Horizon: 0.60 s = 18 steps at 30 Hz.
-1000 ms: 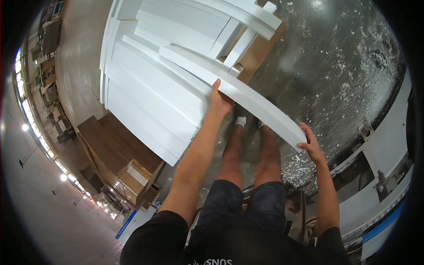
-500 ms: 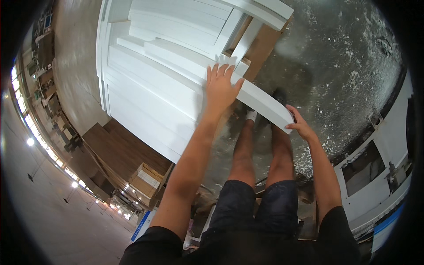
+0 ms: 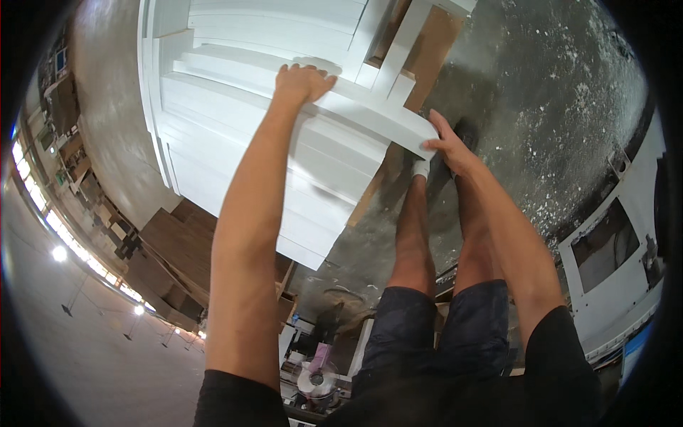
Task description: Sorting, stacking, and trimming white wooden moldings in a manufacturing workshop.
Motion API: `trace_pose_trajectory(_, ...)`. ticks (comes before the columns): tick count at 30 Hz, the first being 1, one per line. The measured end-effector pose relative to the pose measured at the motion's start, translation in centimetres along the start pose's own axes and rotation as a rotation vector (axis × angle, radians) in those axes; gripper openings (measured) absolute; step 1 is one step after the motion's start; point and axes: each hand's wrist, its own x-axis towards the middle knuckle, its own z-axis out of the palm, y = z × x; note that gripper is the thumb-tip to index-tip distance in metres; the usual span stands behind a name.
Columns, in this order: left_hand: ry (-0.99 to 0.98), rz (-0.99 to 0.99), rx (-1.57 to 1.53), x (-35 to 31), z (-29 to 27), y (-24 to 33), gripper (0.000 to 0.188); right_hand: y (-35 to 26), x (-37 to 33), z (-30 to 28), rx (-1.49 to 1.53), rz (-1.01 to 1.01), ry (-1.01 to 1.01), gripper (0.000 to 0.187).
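A long white board (image 3: 388, 121) lies across a stack of white panels (image 3: 242, 135), its near right end reaching past the stack. My right hand (image 3: 452, 146) holds that end, thumb on the near side and fingers over the far corner. Farther left, my left hand (image 3: 304, 82) is bent over the board's far edge, its fingertips partly hidden behind it. Beyond the board is a white slatted panel (image 3: 277, 25). A white crosspiece (image 3: 404, 53) meets the board at the right.
Brown cardboard (image 3: 434, 53) shows beneath the white pieces. The grey floor (image 3: 526, 92) is speckled white at the right. A pale machine frame (image 3: 605, 245) stands at the far right. Brown boards (image 3: 174, 249) are at the left, and a clear tape roll (image 3: 316, 381) lies near my legs.
The white board has moved left and away from me, with its right end closer to the stack. My left hand has shifted left along it; my right hand has followed its end.
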Motion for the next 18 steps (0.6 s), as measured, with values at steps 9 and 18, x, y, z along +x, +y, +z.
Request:
trace_pose_trajectory(9, 0.352, -0.075, -0.15, -3.4, -2.7, -1.8, 0.064, -1.0, 3.8, 7.1, 0.8, 0.049, 0.228, 0.104)
trace_pose_trajectory(18, 0.646, -0.12, -0.925, -16.8, 1.3, 5.5, 0.061, -2.5, 6.0, 9.9, 0.82, 0.156, 0.258, 0.069)
